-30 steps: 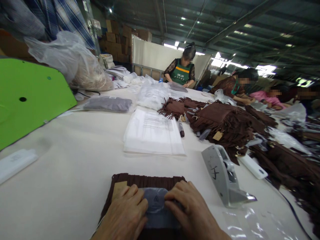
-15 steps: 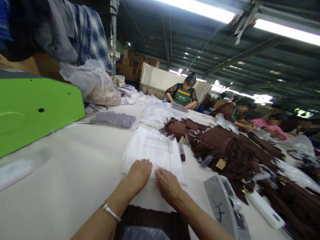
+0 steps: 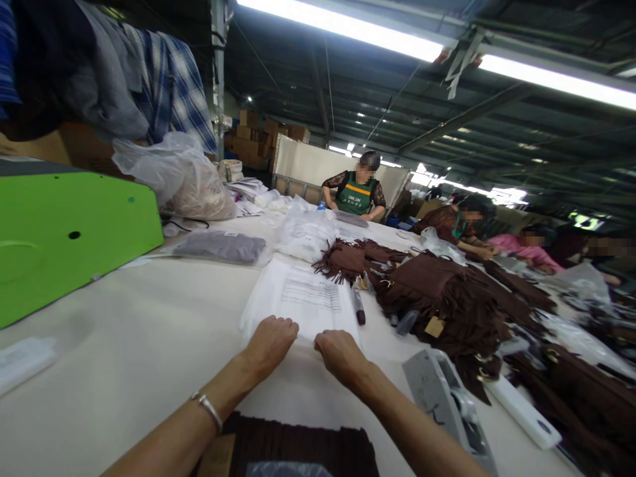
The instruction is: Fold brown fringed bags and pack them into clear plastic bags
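A stack of white, translucent plastic bags (image 3: pixel 311 295) printed with lines of dark text lies flat on the table. Its near edge is pinched by my left hand (image 3: pixel 273 341), fingers curled, a bracelet on that wrist. My right hand (image 3: pixel 339 351) grips the same edge a little to the right, its fingers closed too. Between the hands the plastic's edge looks slightly raised. Below my forearms sits a dark brown fringed piece (image 3: pixel 303 440), with a clear plastic wrap and a tan tag on it; its lower part is cut off by the frame.
Brown fringed bags (image 3: pixel 437 291) are heaped on the right, beside a grey tape dispenser (image 3: pixel 442 397). A green machine (image 3: pixel 74 238) stands left, near a packed grey item (image 3: pixel 218 246). Co-workers, one in a green apron (image 3: pixel 355 195), work across the table (image 3: pixel 124 331).
My hands have closed on the bag's near edge and drawn slightly apart. The camera view has shifted a little; more of the brown fringed piece and a tan tag now show.
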`<action>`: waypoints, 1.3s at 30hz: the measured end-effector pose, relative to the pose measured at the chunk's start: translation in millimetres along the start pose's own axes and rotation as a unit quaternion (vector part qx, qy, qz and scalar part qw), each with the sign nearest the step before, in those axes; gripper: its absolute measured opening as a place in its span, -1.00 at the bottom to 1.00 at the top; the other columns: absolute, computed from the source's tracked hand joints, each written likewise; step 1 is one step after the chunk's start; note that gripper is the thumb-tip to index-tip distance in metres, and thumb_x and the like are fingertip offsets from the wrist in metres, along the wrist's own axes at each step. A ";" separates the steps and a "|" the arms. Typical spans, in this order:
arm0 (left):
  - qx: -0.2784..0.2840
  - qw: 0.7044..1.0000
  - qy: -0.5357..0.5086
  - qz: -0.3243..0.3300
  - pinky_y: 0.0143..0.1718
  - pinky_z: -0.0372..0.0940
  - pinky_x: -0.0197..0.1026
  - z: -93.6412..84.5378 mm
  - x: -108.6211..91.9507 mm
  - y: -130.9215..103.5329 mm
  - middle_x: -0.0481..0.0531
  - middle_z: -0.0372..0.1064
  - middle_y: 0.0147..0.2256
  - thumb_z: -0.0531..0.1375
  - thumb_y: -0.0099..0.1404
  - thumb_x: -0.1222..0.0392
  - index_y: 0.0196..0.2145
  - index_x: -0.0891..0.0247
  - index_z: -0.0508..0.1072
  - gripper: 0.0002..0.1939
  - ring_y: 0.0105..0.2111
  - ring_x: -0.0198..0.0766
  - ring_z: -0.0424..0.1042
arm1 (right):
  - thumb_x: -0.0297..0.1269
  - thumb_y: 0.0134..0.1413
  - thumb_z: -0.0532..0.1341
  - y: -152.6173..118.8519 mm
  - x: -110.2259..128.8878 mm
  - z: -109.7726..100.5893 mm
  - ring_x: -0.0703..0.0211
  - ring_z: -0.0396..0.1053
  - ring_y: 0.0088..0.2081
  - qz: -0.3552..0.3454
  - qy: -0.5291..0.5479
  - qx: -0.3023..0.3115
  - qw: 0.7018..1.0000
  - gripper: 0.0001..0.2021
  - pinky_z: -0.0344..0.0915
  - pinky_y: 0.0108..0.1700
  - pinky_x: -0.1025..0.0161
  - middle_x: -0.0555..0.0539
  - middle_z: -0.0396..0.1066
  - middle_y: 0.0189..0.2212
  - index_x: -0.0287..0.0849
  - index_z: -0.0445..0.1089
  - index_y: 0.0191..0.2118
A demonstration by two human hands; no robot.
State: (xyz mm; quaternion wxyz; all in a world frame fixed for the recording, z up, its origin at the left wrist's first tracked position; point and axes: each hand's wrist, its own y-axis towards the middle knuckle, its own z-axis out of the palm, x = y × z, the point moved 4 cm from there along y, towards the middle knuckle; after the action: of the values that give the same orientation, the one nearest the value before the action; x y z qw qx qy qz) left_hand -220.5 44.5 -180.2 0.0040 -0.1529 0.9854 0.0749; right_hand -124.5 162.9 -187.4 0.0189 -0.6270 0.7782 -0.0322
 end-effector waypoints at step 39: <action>-0.015 0.995 -0.084 -0.053 -0.28 0.26 -0.18 8.9 33.2 -25.7 0.05 0.47 -0.34 0.21 0.28 0.30 -0.25 0.22 0.41 -0.92 -0.28 -0.10 0.45 | -0.50 0.15 0.12 -23.4 -21.8 -0.2 0.04 0.42 -0.20 0.097 -0.039 -0.045 0.993 -0.86 0.08 -0.34 0.25 -0.12 0.47 -0.25 -0.15 0.36 -0.24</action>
State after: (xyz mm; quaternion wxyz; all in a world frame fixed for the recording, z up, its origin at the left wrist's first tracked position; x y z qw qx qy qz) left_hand -244.5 11.6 -193.8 0.0888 -0.1976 0.9709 0.1024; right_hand -97.1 179.2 -185.7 0.0240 -0.5491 0.8349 0.0289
